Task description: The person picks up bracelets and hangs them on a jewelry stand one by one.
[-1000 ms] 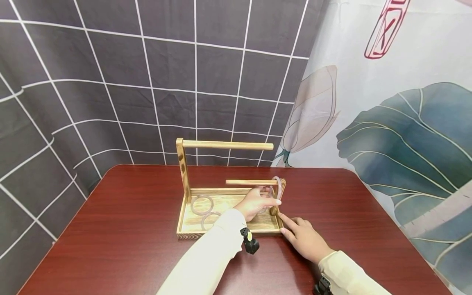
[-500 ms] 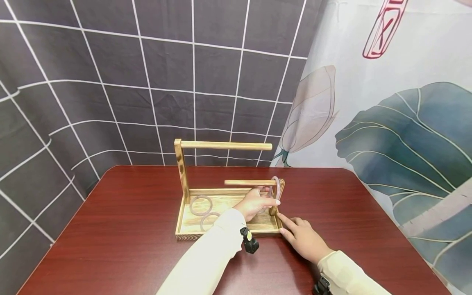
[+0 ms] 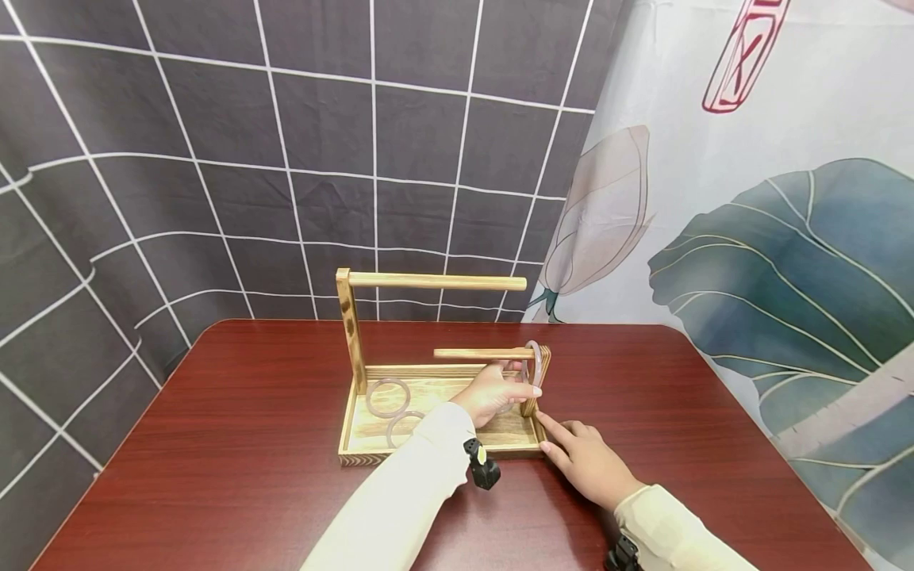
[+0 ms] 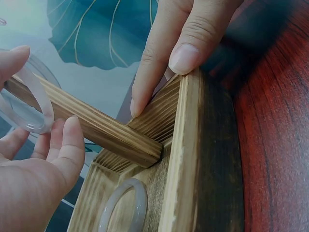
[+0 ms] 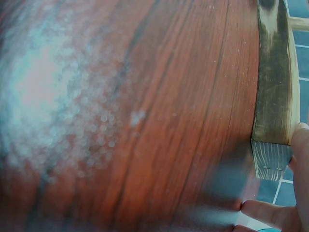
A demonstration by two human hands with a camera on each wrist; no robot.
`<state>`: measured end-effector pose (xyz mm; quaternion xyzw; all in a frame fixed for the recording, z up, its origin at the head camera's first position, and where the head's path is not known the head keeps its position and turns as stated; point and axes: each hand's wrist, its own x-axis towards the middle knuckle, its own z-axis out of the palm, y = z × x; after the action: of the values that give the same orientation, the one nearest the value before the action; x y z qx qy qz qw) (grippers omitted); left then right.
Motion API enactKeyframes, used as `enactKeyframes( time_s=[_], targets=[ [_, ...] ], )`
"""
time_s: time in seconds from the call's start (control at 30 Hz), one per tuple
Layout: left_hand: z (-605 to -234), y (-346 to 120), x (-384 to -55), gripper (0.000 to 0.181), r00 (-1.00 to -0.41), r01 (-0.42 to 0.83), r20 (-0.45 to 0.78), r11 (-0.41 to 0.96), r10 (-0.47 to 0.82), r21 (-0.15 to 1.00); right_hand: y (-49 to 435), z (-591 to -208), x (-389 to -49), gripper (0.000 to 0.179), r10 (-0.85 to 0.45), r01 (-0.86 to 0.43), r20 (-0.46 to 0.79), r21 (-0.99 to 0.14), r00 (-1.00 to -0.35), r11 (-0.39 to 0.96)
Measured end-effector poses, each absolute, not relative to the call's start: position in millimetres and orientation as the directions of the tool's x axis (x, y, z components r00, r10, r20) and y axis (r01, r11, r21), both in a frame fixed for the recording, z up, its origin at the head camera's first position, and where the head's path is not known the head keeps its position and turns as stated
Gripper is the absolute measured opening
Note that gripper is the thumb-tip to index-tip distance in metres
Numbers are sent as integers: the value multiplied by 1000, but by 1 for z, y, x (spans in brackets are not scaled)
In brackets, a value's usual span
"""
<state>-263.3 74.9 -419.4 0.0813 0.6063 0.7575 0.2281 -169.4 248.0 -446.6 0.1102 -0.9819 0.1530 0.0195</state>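
The left hand [image 3: 491,394] is pinching a ring [image 3: 538,366] round the low bar [image 3: 478,354] above the tray [image 3: 364,459]; the right hand [image 3: 589,464], fingers extended, is touching its end. Loose rings [image 3: 388,416] are lying inside, seemingly remaining work.

Left sleeve [image 3: 400,492] long, cream-white, plain, reaching the wrist; strapless-looking black device [image 3: 484,469] there, small and blocky, with a yellowish spot [image 3: 481,455]. Right sleeve [image 3: 674,527] the same pale cream, softly creased near its cuff; second black unit [image 3: 623,553] at that wrist, partly out of sight; left hand [image 3: 493,394] and right hand [image 3: 591,464] ungloved.
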Motion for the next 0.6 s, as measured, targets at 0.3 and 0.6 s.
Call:
enactKeyframes(
  time_s=[0.3, 0.6],
  targets=[
    [-419, 74, -263, 52, -877, -248, -138, -187, 461, 951, 248, -447, -170, 47, -214, -228, 80, -295, -974, 928],
    [-418, 73, -263, 53, -876, -236, -132, -175, 463, 956, 249, -447, -169, 47, -213, -226, 76, -298, -974, 927]
  ],
)
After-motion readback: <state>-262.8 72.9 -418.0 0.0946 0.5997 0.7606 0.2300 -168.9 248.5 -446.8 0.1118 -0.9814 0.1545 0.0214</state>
